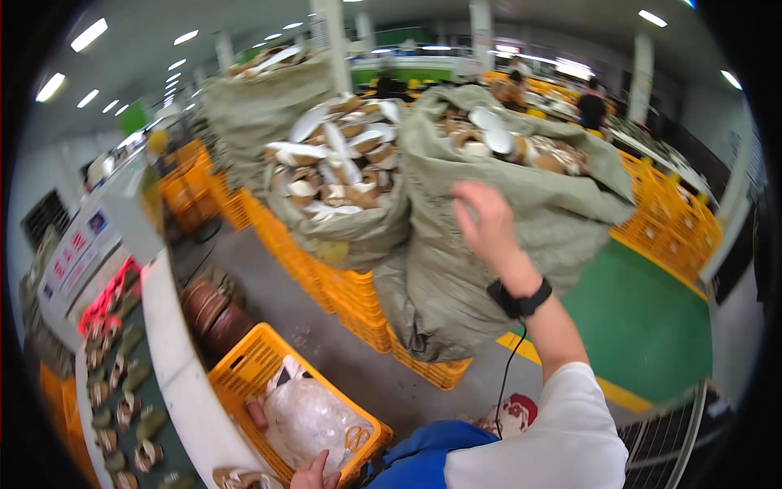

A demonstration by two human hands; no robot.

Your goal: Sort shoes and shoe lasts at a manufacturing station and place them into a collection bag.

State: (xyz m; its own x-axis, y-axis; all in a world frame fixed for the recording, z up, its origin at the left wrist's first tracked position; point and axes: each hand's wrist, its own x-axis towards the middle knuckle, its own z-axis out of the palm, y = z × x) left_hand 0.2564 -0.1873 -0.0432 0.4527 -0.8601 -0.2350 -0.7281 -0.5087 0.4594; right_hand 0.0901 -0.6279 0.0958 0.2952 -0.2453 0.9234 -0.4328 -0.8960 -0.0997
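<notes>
My right hand (489,226) is raised in front of an open grey-green sack (505,220) of brown-and-white shoes (489,130). Its thumb stands apart from the bent fingers, which are slightly blurred and hold nothing I can see. A dark band (521,300) circles that wrist. Low in the picture, my left hand (314,473) is partly cut off, one finger stretched out by the near rim of an orange crate (244,359). Inside the crate are a clear plastic bag (314,416) and orange-handled scissors (356,438). A shoe (244,479) lies just left of that hand.
To the left, a dark green conveyor belt (167,416) carries several shoes behind a white ledge (179,367). A second sack (342,228) brims with shoes ahead, on stacked orange crates (358,306). A black wire rack (672,432) stands at lower right. People are in the background.
</notes>
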